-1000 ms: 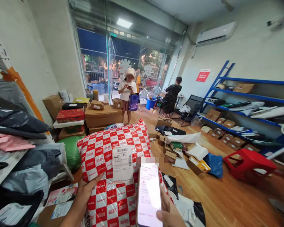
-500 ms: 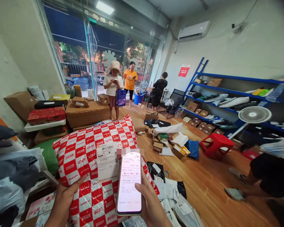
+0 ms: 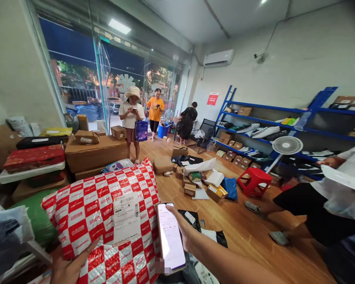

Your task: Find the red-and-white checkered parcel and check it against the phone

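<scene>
A large puffy parcel (image 3: 94, 213) in red-and-white checked wrap fills the lower left, a white shipping label (image 3: 126, 219) on its upper face. My left hand (image 3: 72, 262) grips the parcel's lower left side, thumb lying on the wrap. In my right hand (image 3: 183, 228) is a smartphone (image 3: 170, 240) with a lit white screen, just right of the parcel. My right thumb rests near the top of the screen; the other fingers are hidden behind the phone. Glare covers part of the screen.
Several parcels (image 3: 192, 189) lie on the wooden floor ahead, beside a red stool (image 3: 254, 181) and a fan (image 3: 286, 146). Blue shelves (image 3: 263, 106) line the right wall. Boxes (image 3: 96, 152) stack at left. Several people stand around, one person (image 3: 307, 205) close at right.
The view has turned right and shows more shelving and the person at right. The phone has moved away from the label, and my right thumb has shifted up to the screen's top.
</scene>
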`<action>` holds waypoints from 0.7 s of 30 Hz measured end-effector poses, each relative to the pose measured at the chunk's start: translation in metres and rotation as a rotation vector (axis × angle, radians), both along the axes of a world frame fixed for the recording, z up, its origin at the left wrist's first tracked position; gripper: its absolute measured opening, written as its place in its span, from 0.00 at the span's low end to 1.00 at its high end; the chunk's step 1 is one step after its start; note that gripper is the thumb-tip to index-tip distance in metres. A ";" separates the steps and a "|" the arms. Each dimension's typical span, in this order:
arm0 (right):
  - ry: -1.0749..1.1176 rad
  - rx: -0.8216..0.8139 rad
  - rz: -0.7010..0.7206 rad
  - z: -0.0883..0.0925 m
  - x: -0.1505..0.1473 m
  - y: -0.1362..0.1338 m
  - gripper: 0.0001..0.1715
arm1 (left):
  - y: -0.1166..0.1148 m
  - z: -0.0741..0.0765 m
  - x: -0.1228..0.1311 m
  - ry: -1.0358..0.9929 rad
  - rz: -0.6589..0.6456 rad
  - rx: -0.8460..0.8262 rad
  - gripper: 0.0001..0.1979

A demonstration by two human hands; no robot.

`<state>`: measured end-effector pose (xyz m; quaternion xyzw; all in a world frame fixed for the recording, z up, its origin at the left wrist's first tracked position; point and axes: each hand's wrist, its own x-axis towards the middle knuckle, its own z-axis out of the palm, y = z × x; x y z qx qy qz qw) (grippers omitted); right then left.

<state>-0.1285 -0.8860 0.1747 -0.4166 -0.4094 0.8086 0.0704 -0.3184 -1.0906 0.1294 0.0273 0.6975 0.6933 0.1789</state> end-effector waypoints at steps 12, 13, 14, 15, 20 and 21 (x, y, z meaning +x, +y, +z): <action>-0.021 -0.044 -0.042 -0.020 -0.011 -0.001 0.36 | 0.001 0.009 0.001 -0.092 0.014 -0.067 0.28; -0.043 -0.052 -0.048 -0.019 -0.012 -0.001 0.35 | 0.002 0.014 0.003 -0.108 0.037 -0.051 0.29; -0.056 -0.061 -0.050 -0.017 -0.013 -0.002 0.35 | 0.003 0.017 0.005 -0.139 0.053 -0.037 0.30; -0.048 -0.076 -0.049 -0.015 -0.013 -0.001 0.34 | 0.003 0.020 0.007 -0.175 0.068 -0.026 0.31; 0.280 -0.309 -0.008 -0.001 -0.006 -0.004 0.32 | 0.003 0.023 0.010 -0.241 0.109 0.000 0.33; 0.378 -0.340 -0.002 0.002 -0.003 -0.007 0.29 | 0.003 0.024 0.010 -0.253 0.122 0.000 0.34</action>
